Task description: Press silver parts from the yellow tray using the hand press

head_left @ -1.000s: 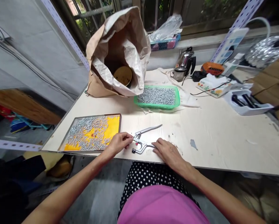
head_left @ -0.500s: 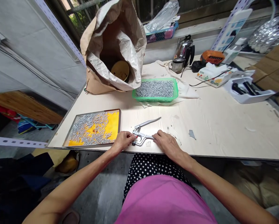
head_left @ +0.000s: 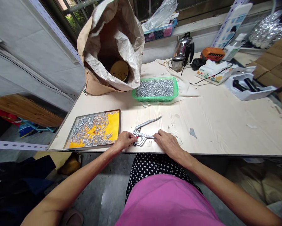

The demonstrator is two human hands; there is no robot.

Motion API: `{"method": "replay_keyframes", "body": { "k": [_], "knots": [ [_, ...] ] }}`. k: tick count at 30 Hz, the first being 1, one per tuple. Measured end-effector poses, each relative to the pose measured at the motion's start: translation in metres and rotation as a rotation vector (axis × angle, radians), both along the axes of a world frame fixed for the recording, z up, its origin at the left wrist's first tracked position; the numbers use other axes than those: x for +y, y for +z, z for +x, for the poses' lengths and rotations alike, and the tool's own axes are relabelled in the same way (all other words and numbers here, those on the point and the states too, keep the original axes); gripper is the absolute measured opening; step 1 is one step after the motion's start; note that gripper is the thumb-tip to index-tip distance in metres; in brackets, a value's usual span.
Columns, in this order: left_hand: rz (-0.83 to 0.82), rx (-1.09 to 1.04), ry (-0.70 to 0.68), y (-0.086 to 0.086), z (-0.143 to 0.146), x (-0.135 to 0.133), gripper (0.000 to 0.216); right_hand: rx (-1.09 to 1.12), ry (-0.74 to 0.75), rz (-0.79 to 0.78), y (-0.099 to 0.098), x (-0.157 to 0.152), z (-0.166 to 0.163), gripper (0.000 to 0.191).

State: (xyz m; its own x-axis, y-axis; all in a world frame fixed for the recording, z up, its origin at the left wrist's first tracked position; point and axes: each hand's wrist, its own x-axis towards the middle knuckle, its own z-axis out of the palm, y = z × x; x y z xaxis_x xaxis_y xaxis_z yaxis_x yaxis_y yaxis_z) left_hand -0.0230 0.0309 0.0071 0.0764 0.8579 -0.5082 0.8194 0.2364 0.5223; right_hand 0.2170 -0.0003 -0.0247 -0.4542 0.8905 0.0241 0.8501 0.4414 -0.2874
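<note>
A pair of silver spring-loaded pliers (head_left: pixel 143 135) lies at the table's front edge, its two handles spread apart and a coil spring between them. My right hand (head_left: pixel 169 143) is closed around the end of the lower handle. At the head of the tool, my left hand (head_left: pixel 126 140) is pinched beside a small red part (head_left: pixel 137 137); its fingertips hide what they hold. Just left of that hand is a shallow tray (head_left: pixel 119 124) with a yellow bottom, strewn with small silver metal pins (head_left: pixel 90 124). Beyond the pliers stands a green plastic basket (head_left: pixel 155 98) full of similar metal pieces.
A large open woven sack (head_left: pixel 131 53) stands at the back left. Behind the basket are a steel cup (head_left: pixel 178 64) and a kettle (head_left: pixel 183 47). Farther right lie an orange battery pack (head_left: pixel 212 54), a tissue pack (head_left: pixel 210 73) and a white tray (head_left: pixel 251 92) holding black items.
The view has shifted slightly. Both hands stay at the pliers in nearly the same pose, and the handles remain spread.
</note>
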Motion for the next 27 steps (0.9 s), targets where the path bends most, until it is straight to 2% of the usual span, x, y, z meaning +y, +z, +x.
{"method": "replay_keyframes", "body": {
  "k": [4, 8, 14, 17, 20, 27],
  "knots": [
    [-0.058, -0.021, 0.001, 0.002, 0.001, -0.001, 0.031, -0.003, 0.000, 0.000, 0.000, 0.000, 0.000, 0.018],
    [-0.045, 0.028, -0.056, 0.012, 0.002, 0.008, 0.032, -0.015, 0.002, -0.014, 0.002, 0.000, 0.000, 0.018],
    [-0.041, 0.218, -0.337, 0.029, 0.003, 0.029, 0.022, -0.036, -0.006, -0.022, 0.004, 0.000, -0.001, 0.019],
    [0.031, 0.309, -0.411, 0.024, 0.008, 0.024, 0.017, -0.038, -0.016, -0.011, 0.003, -0.001, -0.002, 0.020],
    [0.136, 0.339, -0.428, 0.013, 0.006, 0.008, 0.019, -0.032, -0.013, 0.019, 0.001, -0.002, -0.002, 0.020],
    [0.295, 0.402, -0.454, -0.004, -0.014, -0.027, 0.021, -0.010, 0.040, 0.055, 0.004, 0.004, 0.001, 0.010]
  ]
}}
